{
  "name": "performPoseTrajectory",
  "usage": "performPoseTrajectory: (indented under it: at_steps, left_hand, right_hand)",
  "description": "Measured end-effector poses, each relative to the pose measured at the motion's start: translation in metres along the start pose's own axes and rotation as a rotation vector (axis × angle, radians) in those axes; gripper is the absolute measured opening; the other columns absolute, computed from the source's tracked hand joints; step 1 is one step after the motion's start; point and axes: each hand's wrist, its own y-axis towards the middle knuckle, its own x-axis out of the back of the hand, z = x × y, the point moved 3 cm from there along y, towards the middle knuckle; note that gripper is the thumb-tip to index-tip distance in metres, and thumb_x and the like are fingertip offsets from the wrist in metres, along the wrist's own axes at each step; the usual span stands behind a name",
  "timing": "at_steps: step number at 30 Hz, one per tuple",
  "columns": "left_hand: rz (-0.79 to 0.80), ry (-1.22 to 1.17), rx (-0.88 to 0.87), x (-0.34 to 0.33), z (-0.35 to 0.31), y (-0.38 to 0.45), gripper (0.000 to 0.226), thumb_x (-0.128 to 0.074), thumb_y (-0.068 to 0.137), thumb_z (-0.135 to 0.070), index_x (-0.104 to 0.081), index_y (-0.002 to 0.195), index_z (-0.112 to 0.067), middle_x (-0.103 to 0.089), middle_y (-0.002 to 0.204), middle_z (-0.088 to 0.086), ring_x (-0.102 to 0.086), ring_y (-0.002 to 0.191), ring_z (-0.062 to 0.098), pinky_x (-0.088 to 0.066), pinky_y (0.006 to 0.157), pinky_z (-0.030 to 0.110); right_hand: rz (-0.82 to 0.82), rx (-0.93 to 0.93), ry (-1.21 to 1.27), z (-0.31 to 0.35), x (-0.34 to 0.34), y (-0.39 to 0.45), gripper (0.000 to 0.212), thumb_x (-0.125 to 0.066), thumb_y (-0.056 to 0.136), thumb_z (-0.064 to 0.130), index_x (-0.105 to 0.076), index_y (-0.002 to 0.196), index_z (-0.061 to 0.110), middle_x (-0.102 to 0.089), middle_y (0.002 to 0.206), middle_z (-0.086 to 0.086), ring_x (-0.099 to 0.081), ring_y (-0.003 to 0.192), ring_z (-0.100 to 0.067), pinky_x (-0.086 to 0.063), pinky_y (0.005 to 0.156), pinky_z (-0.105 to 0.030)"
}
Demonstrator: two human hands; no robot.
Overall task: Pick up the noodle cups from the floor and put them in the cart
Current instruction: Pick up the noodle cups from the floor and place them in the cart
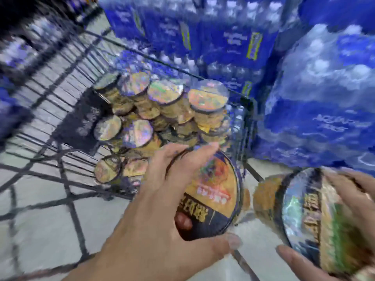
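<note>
Stacked blue shrink-wrapped packs of bottled water (316, 94) fill the upper right and right of the frame, forming a wall that runs close along the far side of the wire cart (67, 82). The cart's dark grid spreads from the upper left down to the lower left, its far rim slanting from upper centre toward the right, where its corner sits just beside the water packs with little room between. Pale floor (261, 242) shows in a narrow strip in the lower centre, between the cart's near edge and the packs. Inside the cart, in the centre of the frame, lies a pile of noodle cups (162, 110), lids up or tilted, crowded against the far right corner; the cart's left part shows bare wire and a dark sheet. The whole frame is blurred, so fine detail is hard to read.

The left hand (162, 201), reaching in from the bottom centre, grips a noodle cup by its lid (215, 191), fingers spread over the top rim and thumb under the near edge; this cup hangs at the cart's near right corner, just below the pile. The right hand (349, 218), at the lower right edge, grips a second cup (304, 216) tilted on its side, thumb below and fingers over the lid's far edge. The two held cups sit near each other but apart
</note>
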Motion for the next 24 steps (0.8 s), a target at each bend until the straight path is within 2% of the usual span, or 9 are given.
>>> performPoseTrajectory:
  at_steps: [1,2,4,5,7,9,13,16,24]
  left_hand:
    - [-0.079,-0.045,0.034,0.040,0.014,0.015,0.075,-0.063,0.026,-0.106,-0.068,0.091,-0.070,-0.068,0.121,-0.006,-0.067,0.116,0.012,-0.054,0.094,0.028]
    - [-0.087,-0.037,-0.025,0.074,0.025,0.021,0.081,-0.067,0.032,-0.103,-0.071,0.101,-0.062,-0.066,0.125,-0.006,-0.067,0.113,0.010,-0.053,0.090,0.022]
    - [-0.107,0.049,-0.046,0.135,0.041,0.025,0.083,-0.082,0.063,-0.074,-0.058,0.138,-0.047,-0.055,0.128,-0.013,-0.058,0.124,0.004,-0.042,0.080,0.003]
    - [-0.117,0.052,-0.033,0.165,0.045,0.020,0.082,-0.085,0.072,-0.058,-0.050,0.146,-0.046,-0.051,0.126,-0.015,-0.053,0.127,-0.002,-0.039,0.077,-0.001]
    - [-0.097,0.190,-0.098,0.206,0.070,0.026,0.097,-0.088,0.065,-0.055,-0.036,0.146,-0.061,-0.040,0.133,-0.022,-0.039,0.124,-0.021,-0.037,0.083,-0.001]
    - [-0.094,0.301,-0.067,0.235,0.109,0.050,0.100,-0.083,0.056,-0.065,-0.031,0.142,-0.065,-0.033,0.133,-0.024,-0.034,0.119,-0.026,-0.040,0.093,0.011]
    - [0.046,0.411,0.095,0.255,0.173,0.080,0.101,-0.090,0.059,-0.060,-0.028,0.139,-0.062,-0.028,0.132,-0.022,-0.051,0.111,-0.001,-0.042,0.081,0.020]
    - [0.215,0.625,0.127,0.242,0.203,0.098,0.112,-0.087,0.059,-0.070,-0.018,0.147,-0.058,-0.026,0.138,-0.014,-0.052,0.112,0.014,-0.048,0.086,0.033]
    - [0.686,1.167,0.090,0.193,0.247,0.135,0.114,-0.086,0.065,-0.066,-0.017,0.149,-0.034,-0.031,0.135,0.009,-0.053,0.117,0.033,-0.054,0.087,0.046]
  right_hand:
    - [-0.032,0.045,0.013,0.035,-0.010,0.015,0.109,-0.072,0.050,0.086,-0.051,0.146,0.041,-0.053,0.146,-0.013,-0.056,0.116,-0.044,-0.022,0.121,-0.027]
    - [-0.044,0.089,0.035,0.069,-0.021,0.029,0.109,-0.073,0.051,0.085,-0.049,0.148,0.042,-0.051,0.148,-0.012,-0.055,0.121,-0.043,-0.025,0.121,-0.031]
    - [-0.026,0.182,0.116,0.129,-0.049,0.058,0.110,-0.075,0.053,0.080,-0.048,0.151,0.041,-0.049,0.150,-0.010,-0.052,0.129,-0.040,-0.033,0.119,-0.047]
    - [-0.002,0.222,0.137,0.153,-0.066,0.071,0.109,-0.075,0.054,0.078,-0.051,0.151,0.035,-0.049,0.150,-0.009,-0.051,0.129,-0.038,-0.033,0.117,-0.044]
    - [0.080,0.290,0.139,0.197,-0.103,0.095,0.105,-0.072,0.058,0.077,-0.053,0.150,0.030,-0.045,0.152,-0.004,-0.048,0.132,-0.033,-0.030,0.116,-0.034]
    - [0.185,0.315,0.112,0.223,-0.144,0.113,0.102,-0.071,0.062,0.076,-0.047,0.152,0.034,-0.037,0.156,0.002,-0.043,0.138,-0.028,-0.035,0.117,-0.039]
    - [0.416,0.333,-0.033,0.245,-0.217,0.127,0.102,-0.064,0.070,0.080,-0.023,0.156,0.044,-0.019,0.161,0.009,-0.031,0.144,-0.024,-0.040,0.115,-0.044]
    - [0.575,0.357,-0.122,0.252,-0.264,0.123,0.108,-0.070,0.076,0.074,-0.008,0.159,0.043,-0.010,0.166,0.009,-0.022,0.150,-0.025,-0.040,0.117,-0.045]
    - [0.713,0.576,-0.257,0.267,-0.334,0.126,0.107,-0.080,0.079,0.051,-0.012,0.159,0.033,-0.010,0.169,0.001,-0.013,0.155,-0.031,-0.041,0.113,-0.049]
